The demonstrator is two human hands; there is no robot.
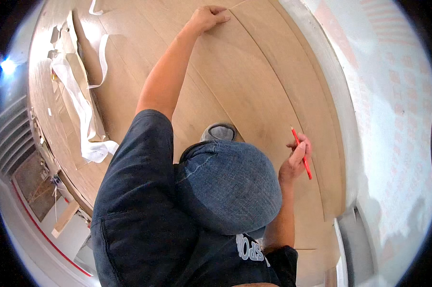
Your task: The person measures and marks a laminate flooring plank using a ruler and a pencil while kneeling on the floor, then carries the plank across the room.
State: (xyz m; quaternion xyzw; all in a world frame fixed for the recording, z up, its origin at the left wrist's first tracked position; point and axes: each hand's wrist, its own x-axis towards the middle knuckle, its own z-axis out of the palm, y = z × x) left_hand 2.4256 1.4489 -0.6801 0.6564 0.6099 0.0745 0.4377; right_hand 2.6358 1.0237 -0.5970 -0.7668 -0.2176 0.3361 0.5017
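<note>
My left hand (207, 19) is stretched far forward, fingers bent and pressing flat on the near end of a light wooden floor plank (268, 81) that lies along the wall. My right hand (296, 160) is lower down by my knee and grips a red pencil (302, 154), its tip pointing up over the same plank. The plank's long edge curves from my left hand down past my right hand. My bent knee in blue jeans (230, 186) hides part of the floor between the hands.
Laid wooden flooring (130, 62) spreads to the left. Crumpled white wrap and flattened cardboard (84, 119) lie on it at the left. A white wall (393, 105) runs down the right side. My grey shoe (219, 131) shows above the knee. A wood offcut (65, 217) lies at lower left.
</note>
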